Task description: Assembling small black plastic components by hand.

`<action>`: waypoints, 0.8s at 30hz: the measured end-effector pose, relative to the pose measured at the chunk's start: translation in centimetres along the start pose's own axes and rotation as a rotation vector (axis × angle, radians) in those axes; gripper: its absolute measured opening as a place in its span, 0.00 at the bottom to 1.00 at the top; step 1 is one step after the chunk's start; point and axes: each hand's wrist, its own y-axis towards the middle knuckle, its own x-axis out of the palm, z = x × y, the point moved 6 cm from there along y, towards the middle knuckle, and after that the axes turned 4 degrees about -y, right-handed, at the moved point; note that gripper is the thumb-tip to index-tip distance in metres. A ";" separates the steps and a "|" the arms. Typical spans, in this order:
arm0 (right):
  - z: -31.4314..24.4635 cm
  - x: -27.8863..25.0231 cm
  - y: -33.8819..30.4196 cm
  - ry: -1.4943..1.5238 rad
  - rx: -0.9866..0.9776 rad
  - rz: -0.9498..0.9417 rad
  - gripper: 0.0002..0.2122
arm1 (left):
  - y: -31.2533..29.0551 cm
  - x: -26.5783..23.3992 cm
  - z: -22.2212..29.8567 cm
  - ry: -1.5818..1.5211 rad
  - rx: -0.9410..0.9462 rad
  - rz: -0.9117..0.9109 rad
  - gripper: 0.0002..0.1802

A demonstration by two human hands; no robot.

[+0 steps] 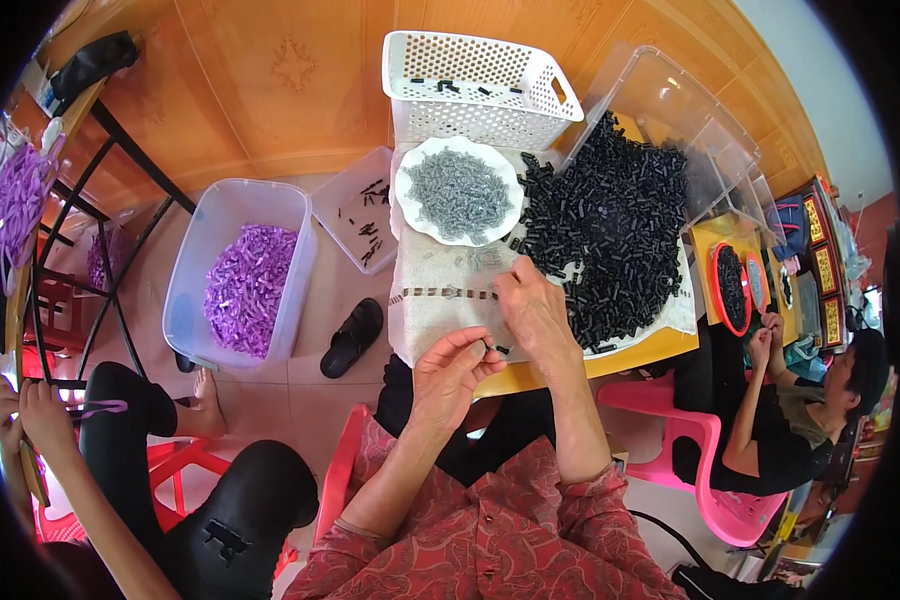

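My left hand [448, 378] is held over the near edge of the cloth, thumb and fingers pinched on a small black plastic piece [501, 349]. My right hand [533, 310] reaches down to the cloth just ahead of it, fingertips drawn together; whatever they hold is too small to make out. Beside those fingertips a few clear pieces [484, 259] lie on the pale cloth [425, 325]. Farther away stands a white scalloped plate [407, 213] heaped with small clear plastic pieces [458, 190]. A large pile of short black plastic pieces [620, 240] spreads to the right of my hands.
Behind the plate is a white perforated basket [480, 118]; a clear bin [710, 110] leans behind the black pile. Left on the floor are a tub [182, 300] of purple pieces, a shallow tray [342, 210] and a black slipper [352, 338]. Co-workers sit on both sides.
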 end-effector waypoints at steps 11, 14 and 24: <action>-0.8 1.4 1.5 -0.013 -0.060 -0.082 0.03 | 0.1 -0.2 -0.3 0.009 0.003 -0.015 0.10; -1.1 0.4 1.3 0.095 -0.032 0.016 0.03 | 0.0 -0.3 0.1 -0.002 0.014 -0.026 0.10; 2.0 0.1 -3.4 0.854 0.266 0.237 0.03 | 0.0 -0.1 0.1 -0.106 -0.011 0.003 0.11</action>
